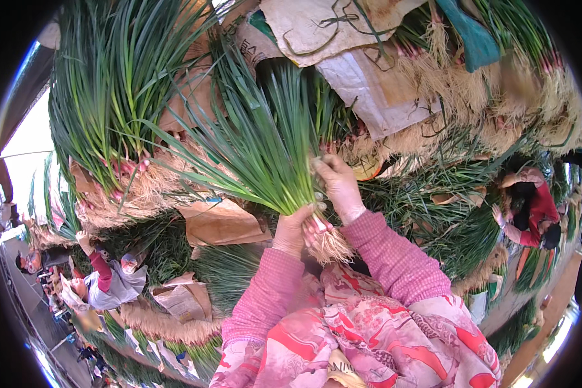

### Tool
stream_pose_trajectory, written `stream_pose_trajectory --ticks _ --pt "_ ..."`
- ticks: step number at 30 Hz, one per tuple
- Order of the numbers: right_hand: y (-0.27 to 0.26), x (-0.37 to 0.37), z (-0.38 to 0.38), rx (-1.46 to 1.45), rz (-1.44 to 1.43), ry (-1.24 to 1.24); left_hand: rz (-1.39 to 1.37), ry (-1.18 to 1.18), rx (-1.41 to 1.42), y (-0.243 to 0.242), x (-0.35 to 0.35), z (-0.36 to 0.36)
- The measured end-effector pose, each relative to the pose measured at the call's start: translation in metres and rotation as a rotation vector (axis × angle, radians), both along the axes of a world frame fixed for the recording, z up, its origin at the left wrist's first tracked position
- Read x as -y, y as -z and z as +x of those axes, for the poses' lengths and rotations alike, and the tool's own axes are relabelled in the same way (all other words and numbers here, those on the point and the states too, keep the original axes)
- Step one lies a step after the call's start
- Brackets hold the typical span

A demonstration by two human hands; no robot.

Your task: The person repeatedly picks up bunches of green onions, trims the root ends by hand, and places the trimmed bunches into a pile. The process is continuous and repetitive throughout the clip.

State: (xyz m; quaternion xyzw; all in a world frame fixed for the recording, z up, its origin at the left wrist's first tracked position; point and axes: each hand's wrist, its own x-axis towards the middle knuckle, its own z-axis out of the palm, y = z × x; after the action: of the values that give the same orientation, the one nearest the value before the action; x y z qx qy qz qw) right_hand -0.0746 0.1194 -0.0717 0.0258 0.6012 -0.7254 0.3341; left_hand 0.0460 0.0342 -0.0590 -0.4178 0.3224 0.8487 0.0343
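Before my chest, my left hand (pixel 295 228) is wrapped around the lower stems of a bunch of long-leaved allium plants (pixel 276 160), like green garlic. Their leaves fan up and to the left, while the pinkish bulbs (pixel 315 228) and pale roots (pixel 331 246) point down toward my lap. My right hand (pixel 338 184) is at the bunch's right side, thumb and forefinger close together by the outer leaves. Whether a leaf is pinched between them is not clear. Both sleeves are pink.
Large allium piles (pixel 111 97) lie ahead, with more roots (pixel 465 106) at upper right. Paper sacks (pixel 339 24) cover part of them. Brown paper (pixel 223 223) lies left of my hands. Loose leaves (pixel 417 208) spread rightward. People sit at left (pixel 111 281) and right (pixel 538 203).
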Motion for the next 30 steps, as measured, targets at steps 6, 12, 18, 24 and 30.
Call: stream_pose_trajectory --ticks 6,12,18,24,30 --pt "-0.016 -0.023 0.001 0.196 -0.346 0.088 0.034 -0.060 -0.062 0.000 -0.007 -0.003" --pt "-0.038 -0.059 -0.009 -0.181 0.180 -0.067 0.047 -0.006 -0.166 -0.043 0.001 0.006" --pt "-0.058 -0.097 0.026 -0.202 0.072 -0.597 0.089 -0.089 -0.429 -0.091 -0.008 -0.015" --pt "-0.082 -0.214 0.051 -0.312 0.436 -0.727 -0.203 -0.275 -0.667 -0.162 0.002 -0.049" --pt "-0.126 -0.215 0.001 -0.947 0.437 -0.652 -0.115 -0.309 -0.939 -0.258 -0.045 -0.070"
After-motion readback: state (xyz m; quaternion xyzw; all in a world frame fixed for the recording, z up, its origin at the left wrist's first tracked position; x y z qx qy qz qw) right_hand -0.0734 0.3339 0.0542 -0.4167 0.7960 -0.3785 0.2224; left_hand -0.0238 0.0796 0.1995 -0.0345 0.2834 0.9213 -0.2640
